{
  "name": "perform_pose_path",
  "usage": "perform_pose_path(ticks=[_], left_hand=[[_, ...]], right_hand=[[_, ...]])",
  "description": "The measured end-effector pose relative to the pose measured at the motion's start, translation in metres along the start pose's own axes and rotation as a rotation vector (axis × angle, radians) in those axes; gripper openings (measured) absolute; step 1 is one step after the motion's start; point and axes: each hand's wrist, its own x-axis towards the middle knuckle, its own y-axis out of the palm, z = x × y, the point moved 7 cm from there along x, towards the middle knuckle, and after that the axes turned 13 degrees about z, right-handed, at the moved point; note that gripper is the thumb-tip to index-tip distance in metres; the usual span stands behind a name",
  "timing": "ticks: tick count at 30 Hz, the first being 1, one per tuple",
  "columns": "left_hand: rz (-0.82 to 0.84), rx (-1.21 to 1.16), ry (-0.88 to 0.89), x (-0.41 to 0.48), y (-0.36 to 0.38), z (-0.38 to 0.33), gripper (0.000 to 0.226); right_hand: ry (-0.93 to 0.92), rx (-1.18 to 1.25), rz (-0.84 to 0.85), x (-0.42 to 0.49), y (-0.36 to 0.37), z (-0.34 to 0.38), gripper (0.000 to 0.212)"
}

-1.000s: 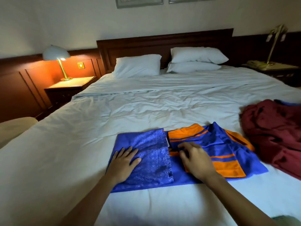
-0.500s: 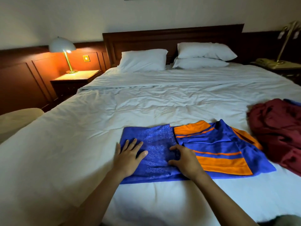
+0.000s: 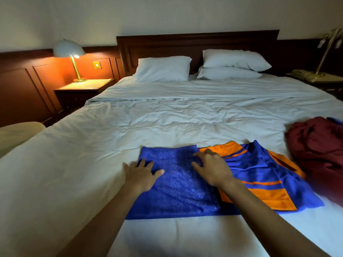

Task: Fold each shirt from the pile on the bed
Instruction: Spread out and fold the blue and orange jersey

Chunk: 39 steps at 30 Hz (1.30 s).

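Note:
A blue and orange shirt (image 3: pixel 259 175) lies flat on the white bed (image 3: pixel 167 123) near the front edge. Its patterned blue part (image 3: pixel 181 186) is folded over on the left side. My left hand (image 3: pixel 142 174) rests palm down at the fold's left edge, fingers spread, partly on the sheet. Over the middle seam of the shirt lies my right hand (image 3: pixel 211 166), flat with fingers apart. A crumpled dark red pile of clothes (image 3: pixel 319 151) sits at the right, with a bit of blue cloth showing behind it.
Three white pillows (image 3: pixel 163 68) lean at the wooden headboard (image 3: pixel 196 43). A lit lamp (image 3: pixel 71 56) stands on the left nightstand (image 3: pixel 83 88). A second lamp and a telephone (image 3: pixel 304 74) are on the right nightstand. A beige seat edge (image 3: pixel 16 134) shows at left.
My right hand slid left from the orange part onto the seam and then further up it. My left hand shifted to the fold's left edge. The camera tilted down slightly.

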Motion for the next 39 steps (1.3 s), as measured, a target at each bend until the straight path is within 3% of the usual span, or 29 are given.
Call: perform_pose_path(ticks=[3, 6, 7, 10, 13, 18, 20, 22, 23, 26, 29, 33, 36, 37, 39], left_hand=[[-0.017, -0.011, -0.028, 0.015, -0.012, 0.001, 0.077], [-0.073, -0.107, 0.094, 0.033, -0.020, -0.009, 0.075], [-0.095, -0.124, 0.136, 0.039, -0.022, -0.012, 0.074], [-0.048, -0.147, 0.224, 0.057, -0.012, -0.013, 0.075], [-0.023, -0.134, 0.216, 0.069, 0.003, -0.002, 0.099], [-0.114, -0.044, 0.173, 0.072, 0.008, 0.002, 0.084], [-0.262, 0.013, 0.189, 0.059, 0.002, -0.004, 0.088], [-0.389, 0.017, 0.326, 0.039, 0.004, -0.013, 0.084], [-0.399, 0.010, 0.396, 0.028, 0.009, -0.017, 0.082], [-0.283, -0.015, 0.472, 0.006, 0.028, -0.014, 0.095], [-0.185, 0.020, 0.391, -0.002, 0.034, -0.005, 0.106], [-0.124, -0.008, 0.356, -0.017, 0.038, -0.001, 0.091], [-0.121, -0.001, 0.365, -0.028, 0.043, 0.002, 0.094], [-0.114, -0.011, 0.363, -0.030, 0.044, 0.002, 0.096], [-0.107, -0.051, 0.340, -0.030, 0.040, 0.003, 0.096]], right_hand=[[-0.057, -0.148, 0.134, 0.039, 0.027, 0.019, 0.048], [-0.117, -0.183, 0.278, 0.070, 0.056, 0.033, 0.054], [-0.112, -0.196, 0.339, 0.075, 0.068, 0.034, 0.062], [0.007, -0.240, 0.389, 0.077, 0.092, 0.020, 0.110], [0.139, -0.285, 0.320, 0.076, 0.095, 0.001, 0.123], [0.225, -0.408, 0.337, 0.077, 0.084, 0.010, 0.082], [0.103, -0.354, 0.341, 0.062, 0.086, 0.028, 0.092], [-0.080, -0.236, 0.314, 0.031, 0.099, 0.045, 0.115], [-0.142, -0.216, 0.317, 0.016, 0.110, 0.047, 0.115], [-0.119, -0.286, 0.253, -0.012, 0.116, 0.032, 0.088], [-0.145, -0.249, 0.326, -0.019, 0.104, 0.025, 0.101], [-0.186, -0.206, 0.509, -0.036, 0.082, 0.025, 0.110], [-0.229, 0.154, 0.587, -0.052, 0.049, 0.008, 0.057], [-0.237, 0.344, 0.554, -0.055, 0.031, -0.001, 0.039], [-0.195, 0.546, 0.331, -0.057, -0.011, -0.031, 0.019]])
